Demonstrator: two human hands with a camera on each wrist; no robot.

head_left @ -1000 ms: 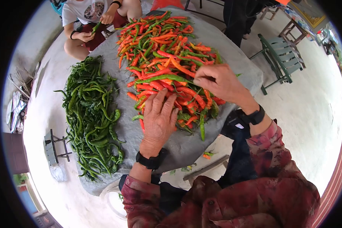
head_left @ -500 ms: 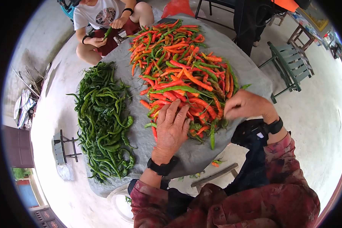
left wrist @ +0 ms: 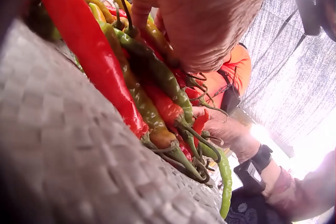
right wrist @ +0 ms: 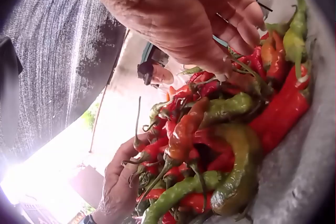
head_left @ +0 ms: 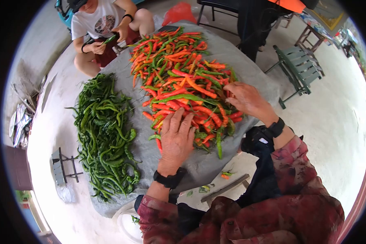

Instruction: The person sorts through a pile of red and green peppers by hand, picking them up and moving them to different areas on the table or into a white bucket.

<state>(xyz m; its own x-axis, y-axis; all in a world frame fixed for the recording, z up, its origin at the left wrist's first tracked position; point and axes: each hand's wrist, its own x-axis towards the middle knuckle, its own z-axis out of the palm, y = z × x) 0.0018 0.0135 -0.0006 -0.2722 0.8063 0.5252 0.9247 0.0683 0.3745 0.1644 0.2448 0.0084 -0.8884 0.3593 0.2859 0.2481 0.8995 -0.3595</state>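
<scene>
My left hand [head_left: 176, 136] rests on the near left edge of a pile of red, orange and green chili peppers [head_left: 171, 61], fingers spread and fairly straight. In the left wrist view its fingers lie behind a long red chili [left wrist: 97, 50]. My right hand [head_left: 248, 99] is at the pile's right side, with thumb and fingers parted. In the right wrist view this hand [right wrist: 184, 22] hangs over the chilies, its thumb tip close to a green stem, with no chili enclosed. A long green chili [head_left: 179, 97] lies across the pile between the hands.
A separate heap of green chilies [head_left: 103, 138] lies on the left of the grey-covered table [head_left: 140, 134]. Across it sits another person [head_left: 105, 32] holding a green chili. A green folding chair [head_left: 299, 67] stands at right; a white bucket [head_left: 128, 223] stands below the near edge.
My right hand moved from over the pile out past its right edge, then back in to the right side with fingers parted. My left hand has stayed on the pile.
</scene>
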